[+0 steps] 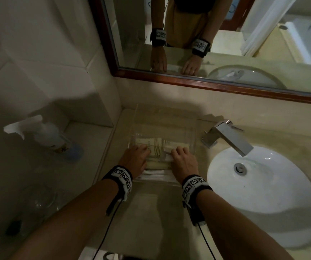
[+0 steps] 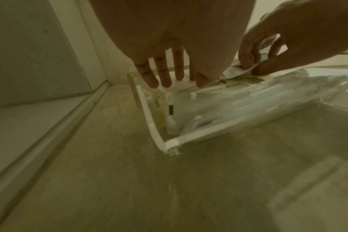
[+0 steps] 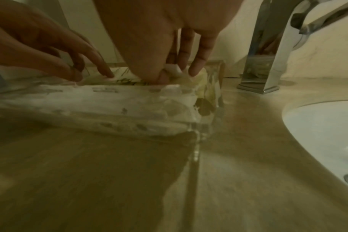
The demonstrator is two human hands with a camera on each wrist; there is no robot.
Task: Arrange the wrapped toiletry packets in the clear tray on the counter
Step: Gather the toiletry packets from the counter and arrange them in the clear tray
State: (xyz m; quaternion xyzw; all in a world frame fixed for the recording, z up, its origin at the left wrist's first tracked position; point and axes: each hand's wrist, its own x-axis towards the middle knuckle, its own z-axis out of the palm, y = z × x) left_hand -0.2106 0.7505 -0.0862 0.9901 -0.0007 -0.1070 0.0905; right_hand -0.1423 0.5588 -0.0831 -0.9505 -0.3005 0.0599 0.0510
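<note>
The clear tray [image 1: 195, 139] stands on the beige counter left of the sink, and several wrapped packets [image 1: 158, 145] lie in its near half. More white wrapped packets [image 1: 154, 174] line its front wall. My left hand [image 1: 136, 156] reaches into the tray's left side, its straight fingers [image 2: 163, 78] touching the packets there. My right hand [image 1: 182, 156] is at the tray's right side and pinches a white packet [image 3: 174, 69] between thumb and fingers. In the left wrist view the tray's rim [image 2: 209, 131] frames the white packets [image 2: 268, 97]. The packets under both palms are hidden.
A chrome faucet [image 1: 229, 136] and the white basin [image 1: 263, 194] lie just right of the tray. A pump bottle [image 1: 47, 136] stands on a lower ledge to the left, with a clear glass [image 1: 38, 199] nearer me. The mirror [image 1: 207, 44] and tiled wall are behind.
</note>
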